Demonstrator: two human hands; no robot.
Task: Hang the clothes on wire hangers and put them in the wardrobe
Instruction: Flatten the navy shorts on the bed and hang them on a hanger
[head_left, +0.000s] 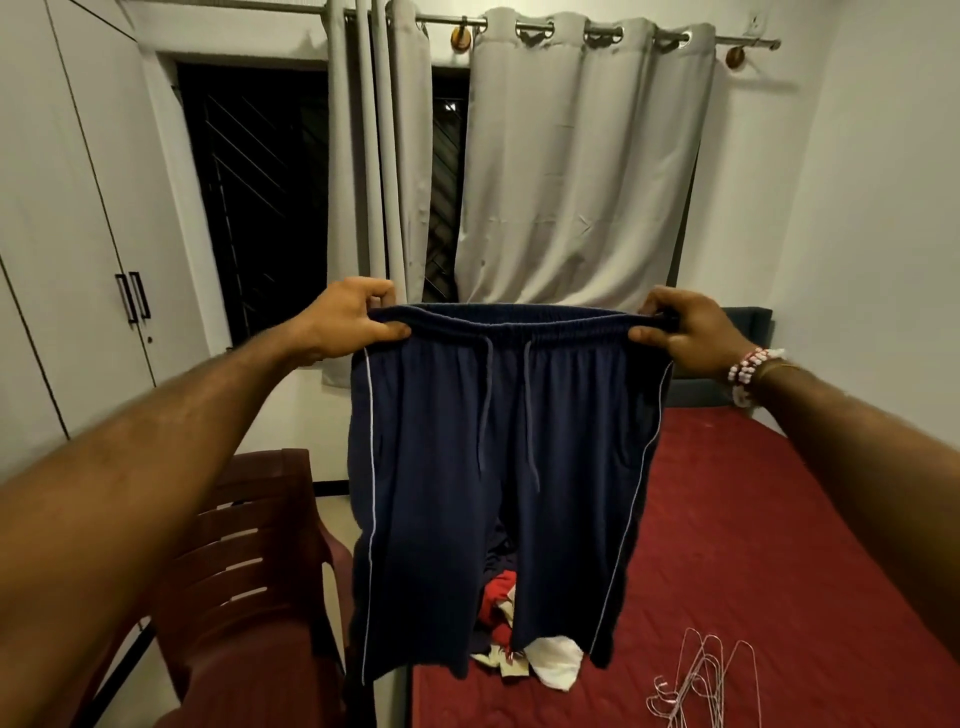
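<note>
Navy shorts held up by the waistband, spread between two hands.

The left hand (349, 318) and the right hand (680, 327) each pinch one end of the elastic waistband of the navy shorts (493, 478), fingers (387, 328) closed tight on the fabric, so the garment hangs flat in the air above the near edge of the bed (753, 545) (its red cover bare there). Behind the hanging legs, a small pile of clothes (524, 654) lies on the bed; wire hangers (701, 675) lie just to its right. The wardrobe (67, 218) stands at left with doors shut, a brown plastic chair (244, 551) beside the bed.
</note>
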